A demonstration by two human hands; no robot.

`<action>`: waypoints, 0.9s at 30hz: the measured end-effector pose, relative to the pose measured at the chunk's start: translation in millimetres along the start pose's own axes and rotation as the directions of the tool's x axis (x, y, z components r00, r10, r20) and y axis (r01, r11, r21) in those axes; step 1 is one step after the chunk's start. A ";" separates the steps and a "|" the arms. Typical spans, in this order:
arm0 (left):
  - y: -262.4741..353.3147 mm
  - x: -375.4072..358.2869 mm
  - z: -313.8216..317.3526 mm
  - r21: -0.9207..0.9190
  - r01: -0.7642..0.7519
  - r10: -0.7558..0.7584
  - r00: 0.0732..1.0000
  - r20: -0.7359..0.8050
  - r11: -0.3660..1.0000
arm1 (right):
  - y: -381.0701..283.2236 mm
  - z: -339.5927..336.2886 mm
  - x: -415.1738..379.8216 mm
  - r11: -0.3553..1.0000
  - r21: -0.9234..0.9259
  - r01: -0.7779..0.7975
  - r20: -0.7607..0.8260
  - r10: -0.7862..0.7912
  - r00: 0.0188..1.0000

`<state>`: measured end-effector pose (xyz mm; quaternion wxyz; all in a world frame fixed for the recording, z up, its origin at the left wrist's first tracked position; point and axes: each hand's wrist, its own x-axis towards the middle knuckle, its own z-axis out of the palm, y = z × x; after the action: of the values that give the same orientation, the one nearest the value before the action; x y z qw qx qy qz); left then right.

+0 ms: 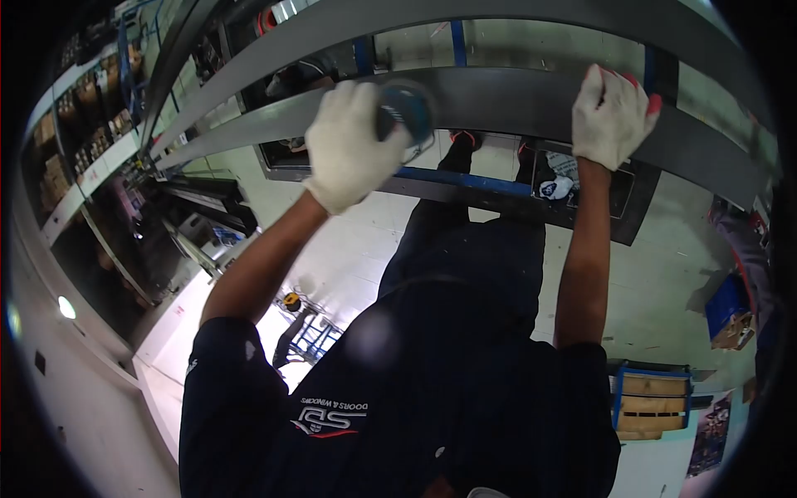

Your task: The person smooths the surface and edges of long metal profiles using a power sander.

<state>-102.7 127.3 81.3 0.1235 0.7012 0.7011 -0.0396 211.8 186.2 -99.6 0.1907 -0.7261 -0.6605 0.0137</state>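
Observation:
Both my hands wear white work gloves. My left hand point(353, 149) is wrapped around a round, dark teal object point(407, 118), smeared by motion, and I cannot tell what kind it is. It overlaps a long dark grey bar point(498, 95) that runs across in front of me. On the right, my right hand point(613, 120) has its fingers curled on the same bar, with red showing at the fingertips. Another grey bar point(515, 12) runs roughly parallel farther out.
Below the bars is a dark frame with a blue rail point(473, 180), and a crumpled plastic packet point(558, 187) lies by it. Shelves point(91, 178) line the left. A blue bin point(729, 307) and a blue-framed rack point(654, 397) stand at right.

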 end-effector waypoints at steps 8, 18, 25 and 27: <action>144.7 33.9 15.3 -0.053 -0.217 0.216 0.976 -0.028 0.975 | 6.3 -6.4 -2.2 0.972 0.232 -0.024 -0.044 0.035 0.998; -10.2 32.9 0.5 0.003 -0.065 0.065 0.990 -0.129 0.998 | 8.4 -1.3 -0.7 0.992 0.123 -0.029 -0.051 0.035 0.998; -209.2 9.8 -22.2 0.061 0.300 -0.297 0.954 -0.049 0.952 | 22.6 9.9 0.3 1.000 -0.006 -0.005 -0.066 0.004 0.998; -257.6 -0.8 -21.4 0.045 0.329 -0.324 0.942 -0.094 0.943 | 26.1 5.2 2.5 1.000 -0.007 -0.023 0.021 0.024 1.000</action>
<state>-361.0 127.9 71.9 0.0642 0.5798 0.8106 -0.0508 235.6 188.6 -111.5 0.1811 -0.7343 -0.6539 0.0212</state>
